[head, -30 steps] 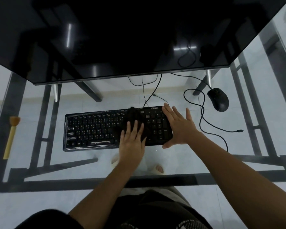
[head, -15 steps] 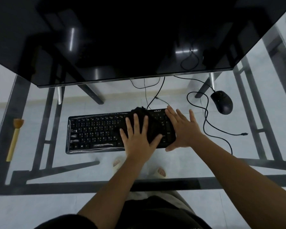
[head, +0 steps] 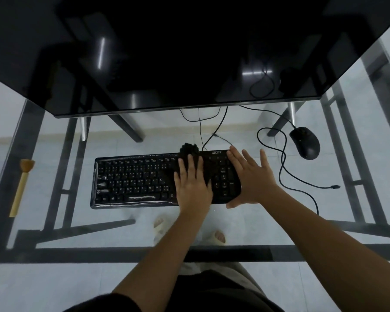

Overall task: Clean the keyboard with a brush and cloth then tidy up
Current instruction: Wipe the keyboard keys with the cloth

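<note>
Keyboard [head: 133, 181]: "acer" logo, top right edge; white letter legends on keys.

One head-worn wide-angle view, forward and steeply down, near over the glass desk [head: 65, 278], edges seemingly bowed.

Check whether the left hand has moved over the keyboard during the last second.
Yes. The left hand has slid away from the person, fingertips now close to the far edge of the keyboard, pressing the dark cloth.

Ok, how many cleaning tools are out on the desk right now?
2. The brush lies alone near the desk's left edge; the black cloth is on the keyboard, pressed under the left hand. The monitor may hide others.
</note>
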